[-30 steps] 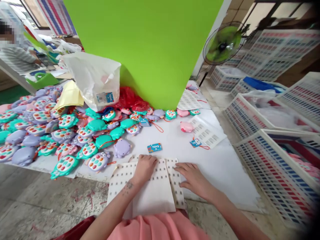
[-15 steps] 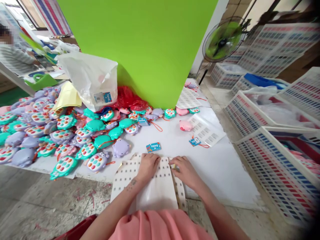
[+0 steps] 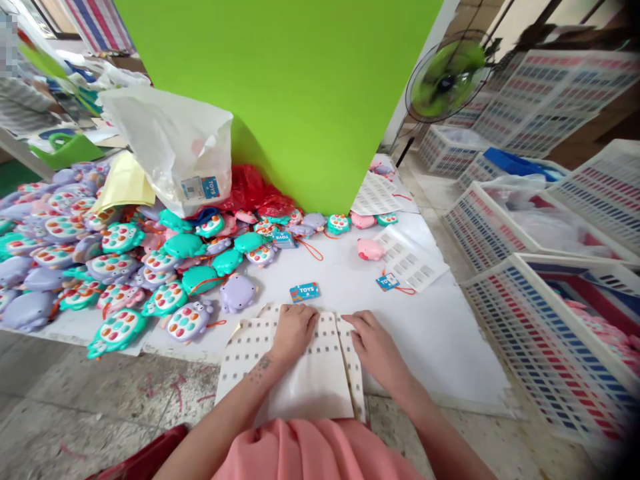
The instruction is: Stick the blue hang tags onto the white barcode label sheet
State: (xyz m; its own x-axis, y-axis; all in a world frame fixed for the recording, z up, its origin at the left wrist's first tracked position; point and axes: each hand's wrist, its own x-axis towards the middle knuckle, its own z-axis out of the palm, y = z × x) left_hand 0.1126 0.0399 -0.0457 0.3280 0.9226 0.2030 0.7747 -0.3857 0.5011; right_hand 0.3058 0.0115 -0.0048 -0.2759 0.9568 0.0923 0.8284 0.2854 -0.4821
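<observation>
Sheets printed with rows of small dark squares (image 3: 327, 340) lie at the table's front edge, over a plain glossy white part. My left hand (image 3: 295, 328) rests on the sheets, its fingers bent and close together; whether they pinch anything is hidden. At the right edge of the sheets is my right hand (image 3: 370, 337), its fingers apart and the index finger stretched toward the top edge. A blue TOYS card (image 3: 304, 292) lies just beyond the left hand. Farther right are another blue tag (image 3: 387, 282) with an orange cord, a pink toy (image 3: 370, 249) and a sticker sheet (image 3: 413, 259).
Teal, purple and pink toys (image 3: 117, 263) are heaped on the left of the table. Behind them stand a white plastic bag (image 3: 175, 147) and a green panel (image 3: 285, 100). White baskets (image 3: 530, 333) and a fan (image 3: 447, 81) are at the right. A person's sleeve (image 3: 23, 107) shows far left.
My right hand's fingers have spread on the sheets' right side. The right-hand strip of the sheets lies closer to the middle. The view has shifted slightly.
</observation>
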